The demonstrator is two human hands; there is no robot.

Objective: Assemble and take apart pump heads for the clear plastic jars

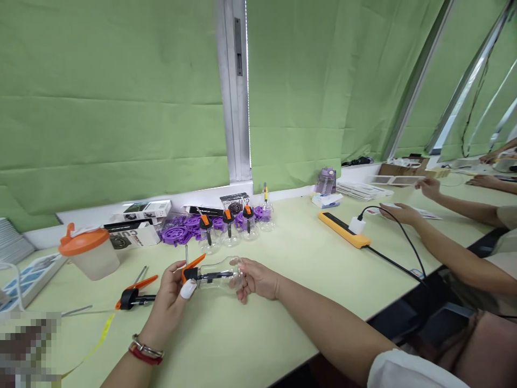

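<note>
A clear glass bottle (221,268) lies on its side in the air, just above the table. My right hand (260,279) is closed round its rounded base end. At the neck, my left hand (168,302) grips a black cap with an orange lever (190,274); a dark stem from it runs inside the glass. The left thumb has a white covering. Whether the cap is fully seated, I cannot tell. A similar black and orange cap (130,298) with a dark stem lies on the table left of my left hand. Several similar bottles (229,231) stand upright farther back.
Purple plastic parts (177,230) and boxes (137,233) lie along the wall. An orange-lidded cup (95,256) and a compartment tray (32,283) are at left. At right, a yellow power strip (343,230) trails a cable; beyond it are a co-worker's hands (404,213).
</note>
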